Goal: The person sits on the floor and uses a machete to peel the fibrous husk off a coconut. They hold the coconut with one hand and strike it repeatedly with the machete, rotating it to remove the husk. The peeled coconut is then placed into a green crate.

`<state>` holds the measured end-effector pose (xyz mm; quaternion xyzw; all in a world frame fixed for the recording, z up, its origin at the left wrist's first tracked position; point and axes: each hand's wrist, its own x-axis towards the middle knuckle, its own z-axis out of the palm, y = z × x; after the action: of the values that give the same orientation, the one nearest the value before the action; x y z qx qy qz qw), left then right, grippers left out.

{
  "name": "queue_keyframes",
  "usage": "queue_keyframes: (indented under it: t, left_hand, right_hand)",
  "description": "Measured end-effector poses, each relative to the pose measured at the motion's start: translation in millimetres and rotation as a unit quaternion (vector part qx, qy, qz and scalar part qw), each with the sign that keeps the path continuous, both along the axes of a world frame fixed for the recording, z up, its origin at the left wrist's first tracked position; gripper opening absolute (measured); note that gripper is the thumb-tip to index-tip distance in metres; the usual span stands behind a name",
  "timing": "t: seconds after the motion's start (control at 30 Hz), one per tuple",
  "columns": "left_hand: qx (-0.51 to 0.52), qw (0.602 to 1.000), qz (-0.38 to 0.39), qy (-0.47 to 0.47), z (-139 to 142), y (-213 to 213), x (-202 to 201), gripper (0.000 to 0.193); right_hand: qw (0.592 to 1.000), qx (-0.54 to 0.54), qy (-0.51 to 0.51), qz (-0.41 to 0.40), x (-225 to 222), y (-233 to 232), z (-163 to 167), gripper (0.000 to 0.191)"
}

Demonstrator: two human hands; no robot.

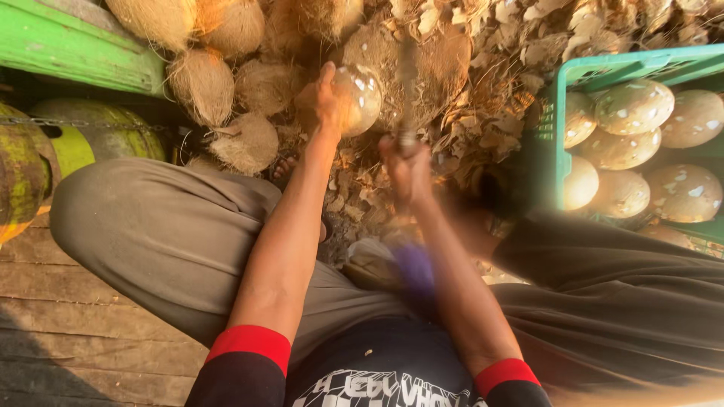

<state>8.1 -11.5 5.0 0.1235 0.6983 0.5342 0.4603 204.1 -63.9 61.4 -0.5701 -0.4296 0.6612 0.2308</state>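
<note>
My left hand (320, 98) grips a peeled, pale brown coconut (360, 96) and holds it up in front of me. My right hand (406, 167) is closed around the handle of a long blade (407, 71), which points away from me and is blurred by motion. The blade stands just right of the coconut. Both arms reach forward between my knees.
A green plastic crate (562, 136) at the right holds several peeled coconuts (632, 105). Hairy unpeeled coconuts (202, 84) lie at the upper left, with husk scraps (490, 83) heaped ahead. A green board (68, 45) and wooden planks (68, 332) are at the left.
</note>
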Motion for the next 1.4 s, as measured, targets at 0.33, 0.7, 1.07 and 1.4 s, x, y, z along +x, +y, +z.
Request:
queue_keyframes:
  t: [0.33, 0.7, 1.07, 1.4]
  left_hand:
    - [-0.097, 0.98, 0.111, -0.137, 20, -1, 2, 0.082]
    - [-0.007, 0.966, 0.065, 0.25, 20, -15, 25, 0.074]
    - [0.071, 0.938, 0.052, 0.335, 4, -29, 33, 0.067]
    - [0.098, 0.911, 0.079, 0.392, -6, -28, 48, 0.06]
  right_hand:
    - [0.995, -0.069, -0.054, 0.038, 22, 4, -13, 0.05]
    - [0.996, -0.004, -0.052, 0.07, 16, -1, -5, 0.04]
    - [0.988, -0.072, -0.116, 0.073, 12, 3, -17, 0.024]
    - [0.993, 0.09, 0.068, -0.029, 9, 0, -18, 0.035]
